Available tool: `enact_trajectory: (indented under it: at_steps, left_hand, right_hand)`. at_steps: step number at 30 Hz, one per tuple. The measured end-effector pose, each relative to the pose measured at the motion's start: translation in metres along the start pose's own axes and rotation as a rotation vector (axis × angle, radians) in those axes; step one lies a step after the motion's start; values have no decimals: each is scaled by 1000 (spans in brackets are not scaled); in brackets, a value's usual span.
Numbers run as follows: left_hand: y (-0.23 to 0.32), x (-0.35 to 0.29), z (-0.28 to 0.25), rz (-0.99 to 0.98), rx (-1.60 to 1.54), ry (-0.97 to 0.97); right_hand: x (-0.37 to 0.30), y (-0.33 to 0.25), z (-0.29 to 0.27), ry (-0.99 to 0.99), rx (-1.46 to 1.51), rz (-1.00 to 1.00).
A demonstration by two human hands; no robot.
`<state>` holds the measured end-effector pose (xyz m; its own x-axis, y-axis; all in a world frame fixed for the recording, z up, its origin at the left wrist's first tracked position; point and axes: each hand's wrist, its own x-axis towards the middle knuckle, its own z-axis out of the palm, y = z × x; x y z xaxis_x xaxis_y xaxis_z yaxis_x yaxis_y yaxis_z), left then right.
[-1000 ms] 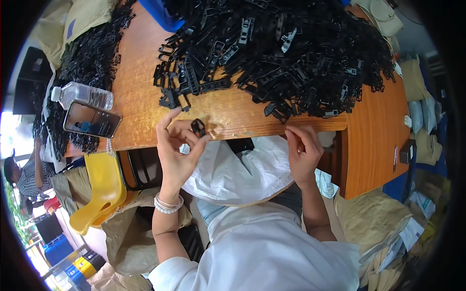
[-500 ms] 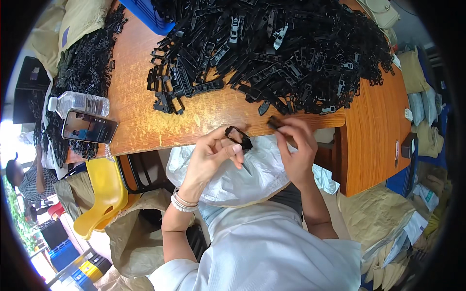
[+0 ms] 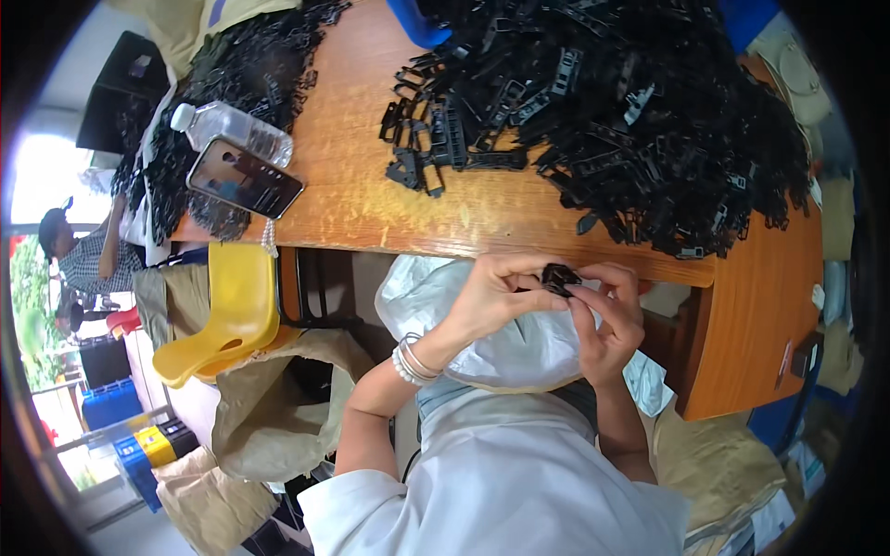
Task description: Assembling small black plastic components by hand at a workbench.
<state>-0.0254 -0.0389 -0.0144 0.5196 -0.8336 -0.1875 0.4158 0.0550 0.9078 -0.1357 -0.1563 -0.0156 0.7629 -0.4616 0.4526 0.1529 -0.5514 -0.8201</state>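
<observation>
Over the table's front edge, my left hand (image 3: 501,295) and my right hand (image 3: 612,320) meet with pinched fingers. Between their fingertips is a small black plastic part (image 3: 560,276), partly covered by the fingers. Whether it is one piece or two pressed together cannot be made out. A white plastic bag (image 3: 501,347) lies in my lap right below the hands. Beyond them on the table spreads a big heap of black plastic parts (image 3: 640,120), several of them shaped like narrow frames.
On the wooden table (image 3: 343,176), a phone (image 3: 245,176) leans by a clear bottle (image 3: 236,130) and a second dark heap (image 3: 250,69). A yellow chair (image 3: 236,306) and an open paper sack (image 3: 269,408) stand at left. Another person (image 3: 88,250) is at far left.
My hands were apart, the left with a black frame part, the right with a small dark piece. They have come together at the fingertips. The view has shifted left.
</observation>
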Motion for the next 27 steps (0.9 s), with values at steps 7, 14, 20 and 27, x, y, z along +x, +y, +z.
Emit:
enact_trajectory:
  at_steps: [7, 14, 20, 27]
  left_hand:
    - [1, -2, 0, -11, 32, -20]
    - [-2, 7, 6, -38, -8, -172]
    - [7, 29, 11, 477, 987, -79]
    - [-12, 76, 35, 898, 1743, -206]
  right_hand:
    - [2, 1, -1, -57, 0, -49]
    - [-10, 13, -17, 72, -47, -94]
    - [-34, 29, -32, 439, 150, 328]
    - [-38, 39, -37, 481, 285, 477]
